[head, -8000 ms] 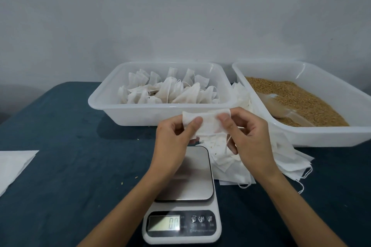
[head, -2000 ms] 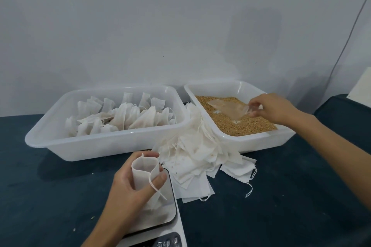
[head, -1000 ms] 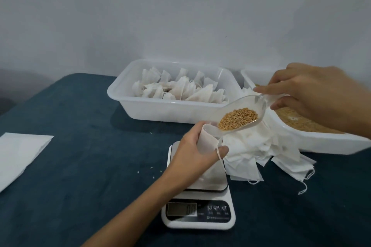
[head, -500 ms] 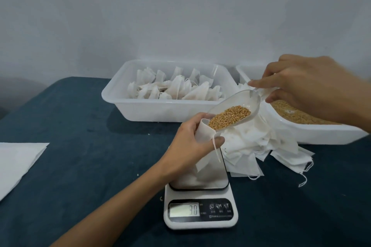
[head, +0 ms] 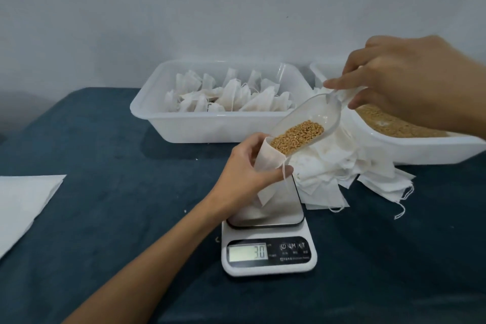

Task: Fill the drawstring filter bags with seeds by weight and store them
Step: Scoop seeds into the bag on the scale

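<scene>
On scale [head: 268, 255] display: "30"; btn labels too small to read.

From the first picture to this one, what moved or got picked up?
The right hand let go of the filter bag, took the scoop from the seed tub and brought it, loaded, to the bag's mouth. The left hand now holds the bag open over the scale. Tubs and spare bags stayed.
</scene>
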